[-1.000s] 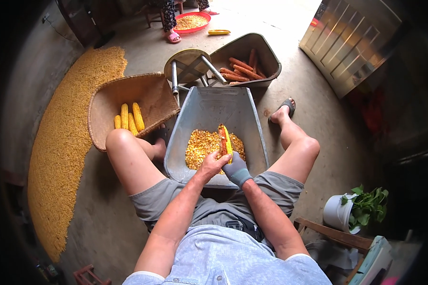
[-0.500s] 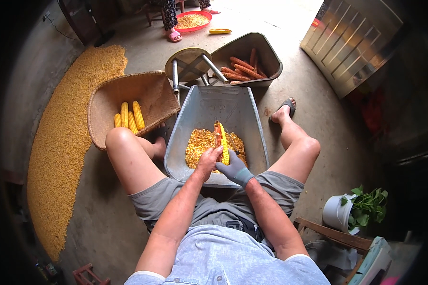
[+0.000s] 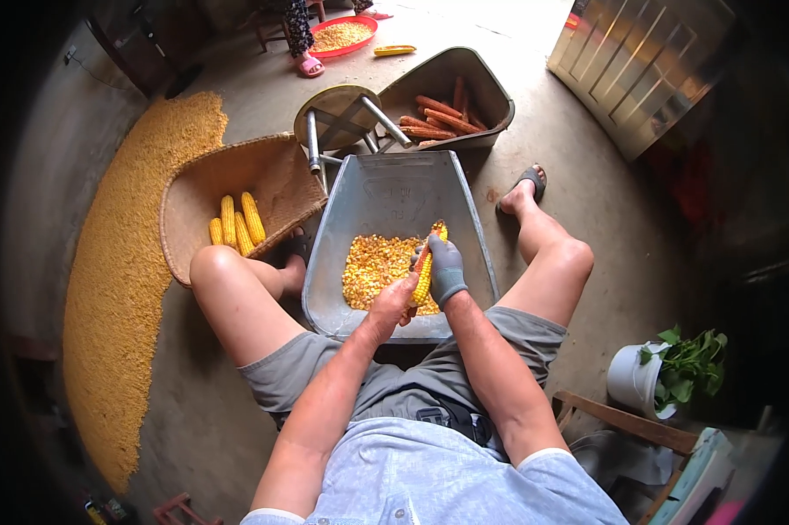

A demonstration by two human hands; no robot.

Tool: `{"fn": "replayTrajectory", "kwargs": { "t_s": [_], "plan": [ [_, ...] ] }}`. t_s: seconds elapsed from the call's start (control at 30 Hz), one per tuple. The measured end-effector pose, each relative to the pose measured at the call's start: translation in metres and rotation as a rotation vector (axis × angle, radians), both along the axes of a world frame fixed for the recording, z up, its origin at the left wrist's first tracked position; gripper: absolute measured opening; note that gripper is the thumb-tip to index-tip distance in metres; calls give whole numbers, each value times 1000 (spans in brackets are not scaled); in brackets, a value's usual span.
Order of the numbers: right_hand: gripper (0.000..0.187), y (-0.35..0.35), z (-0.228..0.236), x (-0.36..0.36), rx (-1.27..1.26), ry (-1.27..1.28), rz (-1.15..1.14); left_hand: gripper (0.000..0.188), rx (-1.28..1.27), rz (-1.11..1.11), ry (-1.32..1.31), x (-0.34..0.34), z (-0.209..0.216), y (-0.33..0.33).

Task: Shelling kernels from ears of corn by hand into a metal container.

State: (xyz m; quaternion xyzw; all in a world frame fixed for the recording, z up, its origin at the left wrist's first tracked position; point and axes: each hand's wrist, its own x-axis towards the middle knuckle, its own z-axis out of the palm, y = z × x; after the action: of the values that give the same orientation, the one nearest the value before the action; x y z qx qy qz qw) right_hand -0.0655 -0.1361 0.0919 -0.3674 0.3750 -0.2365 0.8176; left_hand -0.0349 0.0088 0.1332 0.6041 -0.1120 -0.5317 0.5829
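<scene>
My left grip (image 3: pixel 394 302) pinches the corn (image 3: pixel 423 282) low, gloved right grip (image 3: pixel 447 265) clasps it higher, over kernels (image 3: pixel 370 269) in the grey tub (image 3: pixel 399 188), part hidden under the right, lower end hard to make out.

kernels (image 3: pixel 375 273) in tub (image 3: pixel 399 188) | basket (image 3: pixel 200 194) left of it | bin (image 3: pixel 489 86) beyond

The left grip (image 3: pixel 394 302), a bare hand, is closed, its thumb (image 3: pixel 409 282) on the side toward the right grip (image 3: pixel 448 266). This second grip, a grey-gloved hand, lies just ahead and to the right of the first, likewise closed. The left forearm (image 3: pixel 346 382) slants back and leftward from its grip; the right forearm (image 3: pixel 490 367), back and rightward. Bare knees (image 3: pixel 572 260) stand wide on either side of both grips.
</scene>
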Motion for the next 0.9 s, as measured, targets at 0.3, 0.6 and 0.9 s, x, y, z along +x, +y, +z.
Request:
{"fn": "replayTrajectory", "kwargs": {
  "t_s": [0.3, 0.6, 0.9],
  "plan": [
    [29, 5, -6, -3, -91, 109, -102, 43, -40, 131, -538, -17, -46, -1],
    [26, 9, 0, -6, -92, 89, -133, 52, 40, 122, 0, -10, -13, 1],
    [28, 14, -11, 1, -137, 104, -90, 47, 70, 154, -488, -6, -47, 3]
  ]
}}
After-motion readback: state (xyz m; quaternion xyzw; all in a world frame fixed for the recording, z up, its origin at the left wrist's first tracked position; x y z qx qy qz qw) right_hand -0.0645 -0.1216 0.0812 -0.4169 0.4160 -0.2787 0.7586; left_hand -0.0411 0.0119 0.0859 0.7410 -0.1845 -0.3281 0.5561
